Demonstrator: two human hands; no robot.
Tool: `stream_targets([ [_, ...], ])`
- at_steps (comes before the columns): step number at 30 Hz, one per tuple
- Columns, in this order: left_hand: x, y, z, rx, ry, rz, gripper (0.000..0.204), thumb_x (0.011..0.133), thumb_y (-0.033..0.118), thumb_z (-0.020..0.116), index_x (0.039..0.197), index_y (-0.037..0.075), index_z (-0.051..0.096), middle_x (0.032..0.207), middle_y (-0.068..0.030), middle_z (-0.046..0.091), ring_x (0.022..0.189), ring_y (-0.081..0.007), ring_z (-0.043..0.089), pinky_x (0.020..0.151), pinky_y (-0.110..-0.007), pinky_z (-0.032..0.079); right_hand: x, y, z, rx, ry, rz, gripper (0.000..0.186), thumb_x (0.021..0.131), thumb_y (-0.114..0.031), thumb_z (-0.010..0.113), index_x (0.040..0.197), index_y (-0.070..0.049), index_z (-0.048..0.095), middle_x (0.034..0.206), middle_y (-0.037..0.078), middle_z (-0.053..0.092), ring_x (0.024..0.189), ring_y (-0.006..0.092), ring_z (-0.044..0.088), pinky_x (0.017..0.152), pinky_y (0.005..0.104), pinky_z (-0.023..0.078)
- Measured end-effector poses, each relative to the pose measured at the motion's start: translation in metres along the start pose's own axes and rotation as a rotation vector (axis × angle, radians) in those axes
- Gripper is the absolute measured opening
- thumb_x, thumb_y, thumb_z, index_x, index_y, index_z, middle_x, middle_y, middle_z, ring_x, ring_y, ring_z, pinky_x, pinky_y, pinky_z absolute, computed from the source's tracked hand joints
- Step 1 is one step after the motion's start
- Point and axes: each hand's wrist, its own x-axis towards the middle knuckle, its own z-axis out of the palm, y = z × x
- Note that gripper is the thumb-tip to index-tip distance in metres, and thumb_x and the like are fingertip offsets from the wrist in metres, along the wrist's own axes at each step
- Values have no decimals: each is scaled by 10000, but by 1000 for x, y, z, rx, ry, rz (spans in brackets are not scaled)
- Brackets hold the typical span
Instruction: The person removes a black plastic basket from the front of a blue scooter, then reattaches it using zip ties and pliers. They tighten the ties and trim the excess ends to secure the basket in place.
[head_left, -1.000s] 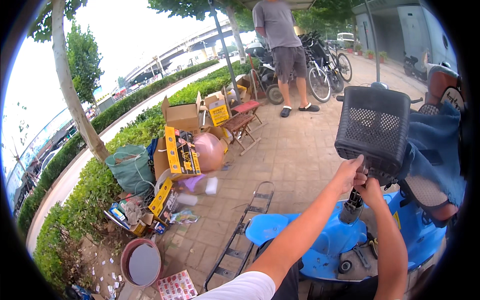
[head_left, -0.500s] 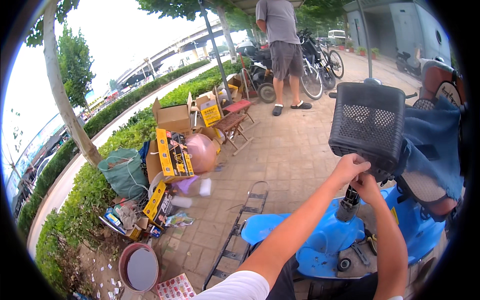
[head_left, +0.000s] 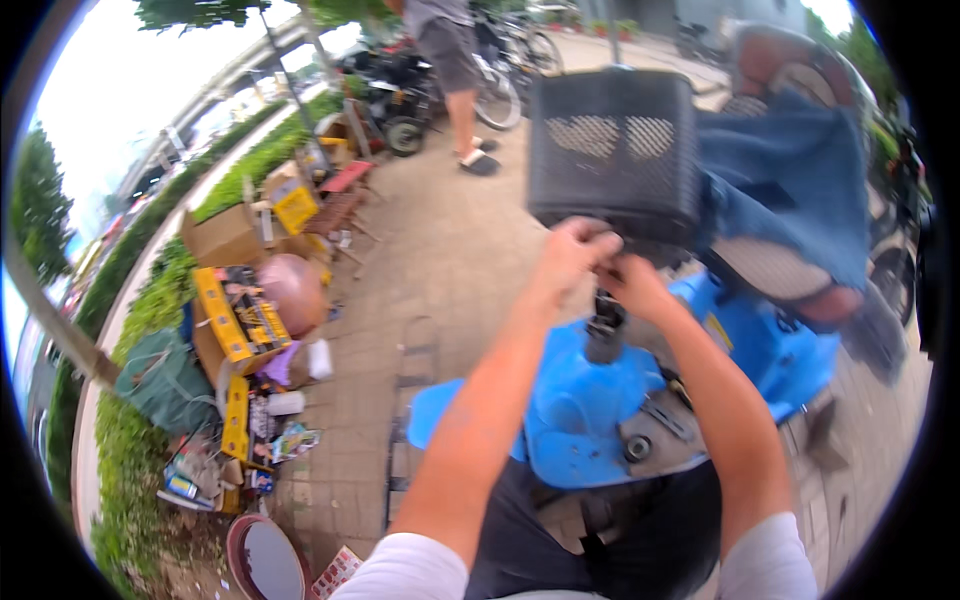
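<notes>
Both of my hands meet just under a black plastic basket, at the head of a blue scooter body. The fingers of my left hand are bent into a pinch at the basket's lower edge. Close beside it, my right hand is also closed, its fingertips near the left ones. What they pinch is too small and blurred to make out. Below them rises the dark steering column. On the scooter's floorboard lie a small black wheel and a grey metal tool.
A padded seat draped with a blue cloth stands to the right. Leftward are cardboard boxes, a green bag and a bucket of liquid. A person stands farther off near parked bicycles.
My view has swung to the right, so the basket and scooter sit nearer the middle. My hands stay together under the basket, fingers still closed.
</notes>
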Motion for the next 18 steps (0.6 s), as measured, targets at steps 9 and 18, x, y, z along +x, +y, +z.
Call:
stream_targets([
  [9,-5,24,17,-105,203,-159,394,889,288,654,1029,-64,546,728,-91,570,426,-117,492,383,-261,385,-8,-16,-13,57,-31,-36,195,822,-168,670,880,18,678,802,205,671,735,357,645,660,433,489],
  [18,3,9,2,-584,125,-324,292,913,108,431,1135,-59,520,1023,-201,622,856,-276,658,770,-395,571,-5,-3,-2,25,-20,-9,250,778,-234,713,876,-5,693,790,201,674,727,359,659,653,450,496],
])
